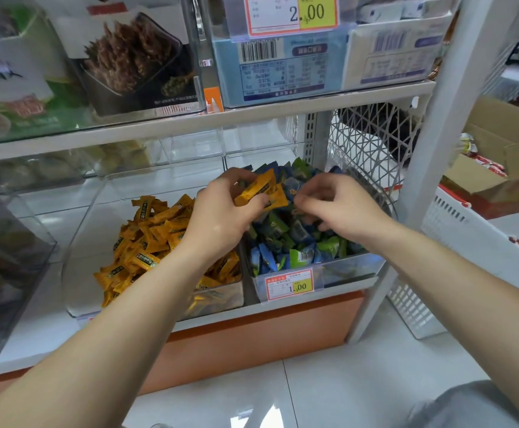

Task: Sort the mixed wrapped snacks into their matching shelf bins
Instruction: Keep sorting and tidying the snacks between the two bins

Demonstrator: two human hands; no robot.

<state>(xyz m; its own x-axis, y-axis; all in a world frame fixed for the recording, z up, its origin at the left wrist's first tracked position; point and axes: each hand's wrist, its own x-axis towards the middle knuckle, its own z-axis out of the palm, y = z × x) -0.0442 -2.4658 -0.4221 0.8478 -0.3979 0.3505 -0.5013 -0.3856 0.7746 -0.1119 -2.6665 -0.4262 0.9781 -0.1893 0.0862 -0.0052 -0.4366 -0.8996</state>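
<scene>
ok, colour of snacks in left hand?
The snacks are orange with black labels; head view.

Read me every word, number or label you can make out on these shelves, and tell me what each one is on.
"2.00" on the upper price tag, clipped to the top shelf bin.
"1.00" on the lower price tag, on the front of the blue and green snack bin.
Print on the orange snacks in the left hand: too small to read.
Blue box label and barcode: blurred.
</scene>
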